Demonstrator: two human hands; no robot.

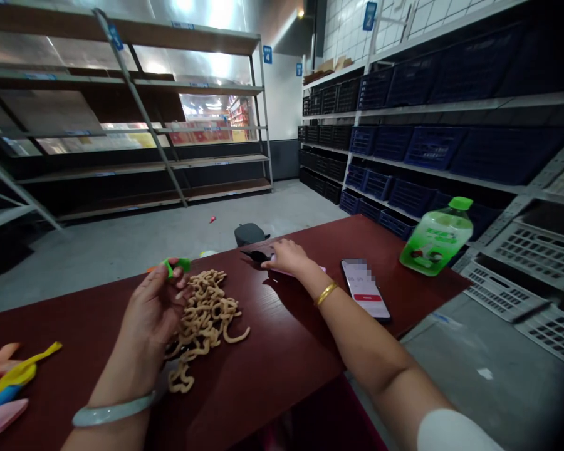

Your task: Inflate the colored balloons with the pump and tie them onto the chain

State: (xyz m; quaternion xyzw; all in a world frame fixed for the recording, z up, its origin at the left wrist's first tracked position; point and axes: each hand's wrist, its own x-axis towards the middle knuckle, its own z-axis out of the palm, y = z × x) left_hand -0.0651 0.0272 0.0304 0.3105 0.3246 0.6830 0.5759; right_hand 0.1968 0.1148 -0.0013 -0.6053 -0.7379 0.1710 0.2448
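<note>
"While the left hand (pixel 157 304) reaches over the table (pixel 291 351), what's in it?"

"A limp green piece (pixel 183 265), pinched between thumb and fingers, beside the beige curly pile (pixel 211 307) toward the far edge."

"And the right hand (pixel 289 257)?"

"At the far edge, its fingers are on a black object (pixel 257 255); I can't tell whether they grip it."

"Anything by the right corner?"

"The green bottle (pixel 436 244); the phone (pixel 364 288) lies by the near edge."
</note>
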